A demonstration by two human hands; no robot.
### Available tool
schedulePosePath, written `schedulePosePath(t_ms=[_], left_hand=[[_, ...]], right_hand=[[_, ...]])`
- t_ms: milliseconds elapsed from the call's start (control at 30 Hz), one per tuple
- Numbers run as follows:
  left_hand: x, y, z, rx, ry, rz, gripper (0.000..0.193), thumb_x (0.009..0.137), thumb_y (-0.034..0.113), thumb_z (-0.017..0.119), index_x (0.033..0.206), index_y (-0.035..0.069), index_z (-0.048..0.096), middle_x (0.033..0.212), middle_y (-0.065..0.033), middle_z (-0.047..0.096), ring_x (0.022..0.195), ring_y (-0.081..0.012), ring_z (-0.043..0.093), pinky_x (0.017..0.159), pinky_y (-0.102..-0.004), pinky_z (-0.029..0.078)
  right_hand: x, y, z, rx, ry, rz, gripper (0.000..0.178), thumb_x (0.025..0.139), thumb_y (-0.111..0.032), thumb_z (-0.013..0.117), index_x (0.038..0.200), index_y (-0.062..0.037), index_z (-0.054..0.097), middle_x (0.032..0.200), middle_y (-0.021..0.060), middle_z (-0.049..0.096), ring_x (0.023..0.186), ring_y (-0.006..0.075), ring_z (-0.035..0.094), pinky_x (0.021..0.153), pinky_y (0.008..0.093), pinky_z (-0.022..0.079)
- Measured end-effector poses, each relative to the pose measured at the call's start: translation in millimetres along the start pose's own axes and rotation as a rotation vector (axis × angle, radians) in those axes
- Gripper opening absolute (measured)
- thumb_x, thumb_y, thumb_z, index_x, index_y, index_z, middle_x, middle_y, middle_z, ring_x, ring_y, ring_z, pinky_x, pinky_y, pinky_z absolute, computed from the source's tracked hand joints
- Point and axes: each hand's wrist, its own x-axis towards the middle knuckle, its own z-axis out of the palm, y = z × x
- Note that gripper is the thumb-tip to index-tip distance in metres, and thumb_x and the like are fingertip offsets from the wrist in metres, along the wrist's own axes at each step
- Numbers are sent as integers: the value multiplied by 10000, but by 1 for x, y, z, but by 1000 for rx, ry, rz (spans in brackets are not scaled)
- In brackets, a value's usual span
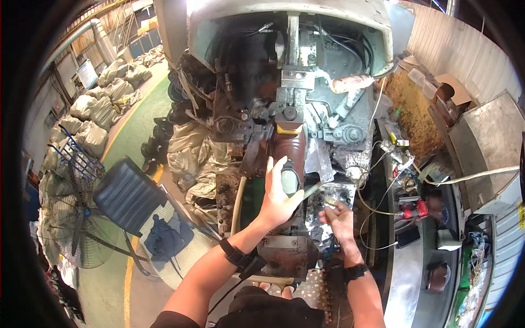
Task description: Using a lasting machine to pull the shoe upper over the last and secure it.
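In the jaws of a large machine [298, 82] sits a brown leather shoe upper [289, 147], its toe end toward the machine. A pale green rounded piece, apparently a shoe last [290, 180], shows at its near end. My left hand [278, 199] straddles this near end, fingers along the left side and thumb on the right, gripping it. Close by on the right, my right hand [339, 220] is curled, with a small pale piece between the fingertips; its kind is unclear. Metal plates [319, 161] flank the upper.
A hand-held lamp [353, 83] hangs at the machine's right. Cables, a red tool [414, 209] and a phone [407, 236] lie on the right bench. On the left are a black chair [131, 194], a fan [87, 235] and stacked sacks [101, 112].
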Motion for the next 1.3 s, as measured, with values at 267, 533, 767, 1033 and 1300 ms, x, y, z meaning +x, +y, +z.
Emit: schedulePosePath(t_ms=[267, 533, 767, 1033, 1300], left_hand=[[-2, 0, 1, 27, 15, 27, 911, 790, 107, 811, 1529, -8, 290, 1583, -286, 271, 1483, -360, 295, 1214, -428, 240], [-11, -1, -1, 142, 51, 38, 910, 860, 181, 794, 1526, -83, 233, 1507, -278, 394, 1419, -372, 396, 1184, -428, 304], [-8, 4, -4, 121, 25, 65, 832, 891, 221, 765, 1507, -46, 274, 1539, -371, 284, 1481, -467, 273, 1207, -475, 251], [-10, -1, 1, 60, 27, 31, 834, 892, 258, 758, 1520, -8, 278, 1576, -352, 200, 1484, -473, 232, 1209, -502, 235], [-11, -8, 3, 74, 113, 79, 849, 862, 282, 779, 1518, 26, 304, 1541, -361, 246, 1438, -515, 279, 1189, -527, 267]], right_hand=[[0, 1, -2, -24, 19, -16, 302, 983, -40, 627, 1242, 105, 576, 856, 133, 743, 627, 101, 653, 564, 228, 520], [4, 15, -3, 34, 16, -76, 197, 1004, -100, 629, 1148, 34, 646, 698, 70, 683, 531, 93, 595, 496, 225, 471], [1, 6, -3, -19, 55, -117, 164, 989, -126, 668, 1064, 20, 670, 664, 30, 639, 517, 79, 548, 474, 228, 433], [4, 7, -7, -43, 80, -122, 150, 988, -95, 659, 1071, 30, 659, 626, 37, 631, 488, 82, 534, 462, 237, 415], [6, 9, -7, -79, 80, -110, 256, 976, -89, 674, 1205, 22, 652, 658, 16, 633, 524, 81, 560, 496, 238, 466]])
